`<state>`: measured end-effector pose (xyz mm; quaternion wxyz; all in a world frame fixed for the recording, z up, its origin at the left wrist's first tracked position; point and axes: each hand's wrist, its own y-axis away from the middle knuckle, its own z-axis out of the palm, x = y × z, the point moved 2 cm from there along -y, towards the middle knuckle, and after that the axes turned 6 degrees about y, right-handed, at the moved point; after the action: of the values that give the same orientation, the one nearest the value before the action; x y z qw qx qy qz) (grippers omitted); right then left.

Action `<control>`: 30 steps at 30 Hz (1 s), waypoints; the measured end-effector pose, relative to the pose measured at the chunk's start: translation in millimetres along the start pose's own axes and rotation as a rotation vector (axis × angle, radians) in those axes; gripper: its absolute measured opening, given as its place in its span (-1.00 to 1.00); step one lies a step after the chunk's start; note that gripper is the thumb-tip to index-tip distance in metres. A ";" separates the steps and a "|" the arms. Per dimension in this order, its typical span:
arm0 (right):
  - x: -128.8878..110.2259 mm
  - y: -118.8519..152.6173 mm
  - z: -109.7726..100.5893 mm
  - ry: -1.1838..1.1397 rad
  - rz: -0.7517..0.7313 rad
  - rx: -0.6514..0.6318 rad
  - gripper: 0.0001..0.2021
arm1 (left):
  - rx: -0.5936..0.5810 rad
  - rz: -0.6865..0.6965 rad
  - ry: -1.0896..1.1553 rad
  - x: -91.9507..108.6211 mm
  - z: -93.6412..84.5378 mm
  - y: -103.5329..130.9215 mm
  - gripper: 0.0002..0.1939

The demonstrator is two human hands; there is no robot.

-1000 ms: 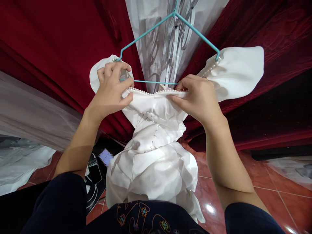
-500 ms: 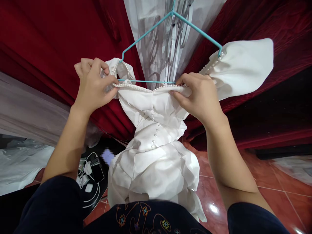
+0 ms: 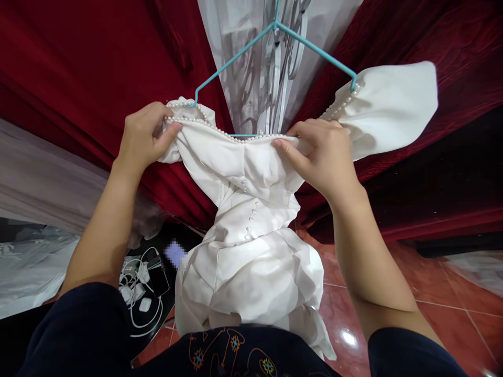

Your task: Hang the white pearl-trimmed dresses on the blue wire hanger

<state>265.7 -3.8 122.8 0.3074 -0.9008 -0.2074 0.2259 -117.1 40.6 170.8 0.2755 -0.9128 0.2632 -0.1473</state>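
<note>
A white dress point(image 3: 251, 214) with pearl beads along its neckline and several small buttons down the front hangs from a turquoise hanger point(image 3: 236, 56). Both hanger ends sit inside the beaded shoulder parts, and its lower bar is mostly behind the bodice. At the left end of the neckline, my left hand point(image 3: 143, 133) pinches the beaded edge between thumb and fingers. My right hand point(image 3: 324, 152) grips the neckline right of the middle, thumb in front and fingers over the top edge. A puffed sleeve point(image 3: 396, 110) spreads out beyond my right hand.
Dark red curtains point(image 3: 98, 63) hang on both sides, with sheer white fabric point(image 3: 239, 63) and a metal scrollwork piece point(image 3: 281, 78) between them. At lower left, a black surface holds white cables point(image 3: 147, 327) and a phone point(image 3: 159, 281). Red tiles point(image 3: 341, 309) cover the floor.
My left hand has drawn the left neckline edge up and outward, so the bodice now covers most of the hanger's lower bar. My right hand keeps its grip in nearly the same place.
</note>
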 end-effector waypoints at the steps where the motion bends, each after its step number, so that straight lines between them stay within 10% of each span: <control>1: 1.4 0.4 -2.1 -0.008 0.006 -0.005 -0.63 | 0.000 0.030 -0.004 0.9 -1.3 2.0 -0.49; 10: -9.2 1.7 -4.6 -0.123 -0.021 -0.014 -0.64 | 0.652 -0.047 0.304 -3.7 -2.8 18.8 -0.48; 20: 0.0 2.9 4.1 -0.143 -0.016 0.017 -0.64 | 0.139 -0.286 0.483 5.2 58.9 63.4 -0.71; 24: 1.1 3.0 9.5 -0.118 0.001 0.028 -0.65 | 0.315 -0.269 0.342 34.2 49.7 60.8 -0.83; 30: 3.0 3.3 21.1 -0.083 -0.026 0.051 -0.66 | 0.424 -0.476 0.730 53.9 59.9 42.1 -0.68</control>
<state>257.7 5.0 104.8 0.3244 -0.8797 -0.2260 0.2642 -65.1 5.9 104.8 0.3038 -0.7601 0.0908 -0.5672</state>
